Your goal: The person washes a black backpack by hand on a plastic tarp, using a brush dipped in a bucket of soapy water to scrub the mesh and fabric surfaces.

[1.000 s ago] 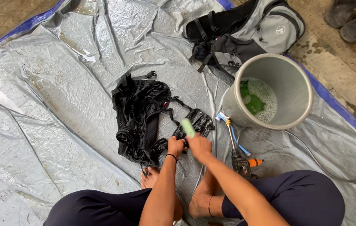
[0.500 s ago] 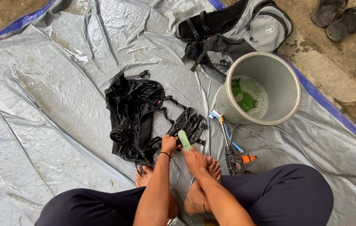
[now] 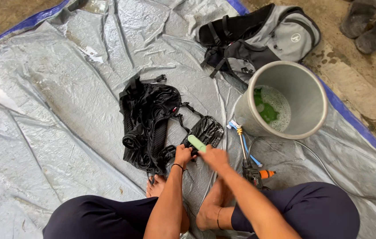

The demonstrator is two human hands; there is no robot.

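The right hand [image 3: 214, 157], closed on a green brush [image 3: 196, 143], has tilted it flatter beside the left hand [image 3: 183, 156], which stays clamped on the black strap [image 3: 199, 132].

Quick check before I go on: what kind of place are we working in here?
Most likely an outdoor wash spot on bare ground. A grey tarp is spread over damp concrete, a bucket holds soapy water, and worn sandals lie at the edge.
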